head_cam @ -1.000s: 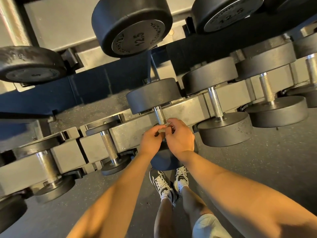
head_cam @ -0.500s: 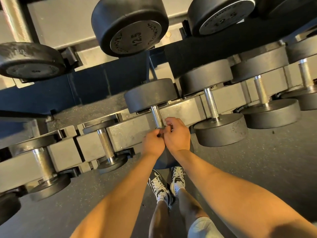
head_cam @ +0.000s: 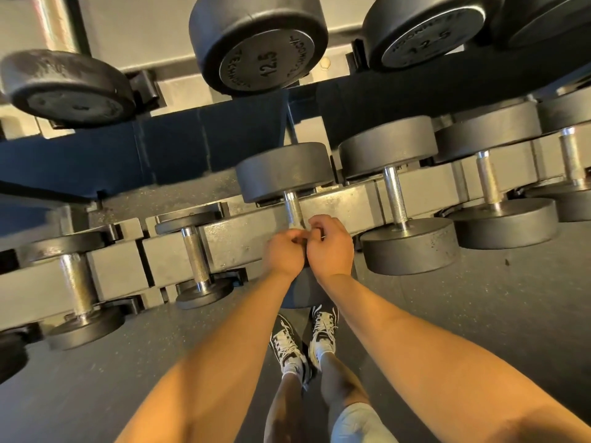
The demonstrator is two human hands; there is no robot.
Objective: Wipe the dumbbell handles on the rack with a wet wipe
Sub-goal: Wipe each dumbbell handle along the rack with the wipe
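Just above the fingers, on the lower tier of the rack: dumbbell handle, steel, upper stretch bare, lower end covered. Left hand and right hand knuckle to knuckle there, both curled tight round the handle's lower end. Wet wipe hidden inside the grip; holder not discernible. Directly below the fingers, same dumbbell's dark lower head. Right of the fingers, next dumbbell, untouched. Left of them, a smaller one. Far below: black-and-white shoes on grey floor.
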